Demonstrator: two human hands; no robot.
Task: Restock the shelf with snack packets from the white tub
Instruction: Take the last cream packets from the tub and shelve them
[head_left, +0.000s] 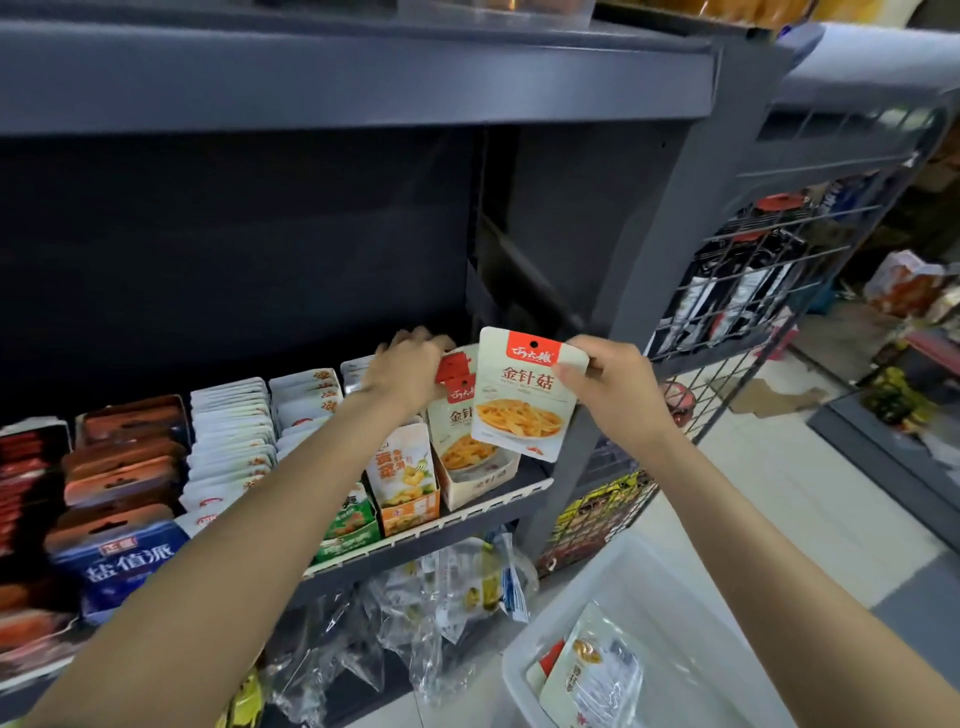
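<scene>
The right hand (608, 387) holds a white snack packet (522, 395) with a red header band, its fingers (576, 371) pinching the packet's upper right corner. The packet hangs upright in the air, just in front of the open carton (475, 480) at the right end of the shelf (431, 525), where like packets stand in a row. The left hand (410, 369) reaches to the back of that carton; its fingers curl over the red tops of the packets standing there, pressing on them. Left of the carton along the shelf stand an orange display box (408, 483), a green one (350, 525), rows of white pouches (231, 436) and, farthest from the carton, dark red and blue packs (119, 530). Below and to the right of the carton, on the tiled floor, sits the white tub (623, 597) with a few packets (589, 670) lying in it. Clear plastic bags (415, 613) hang under the shelf, and a wire rack (737, 291) stands to the right of the carton.
</scene>
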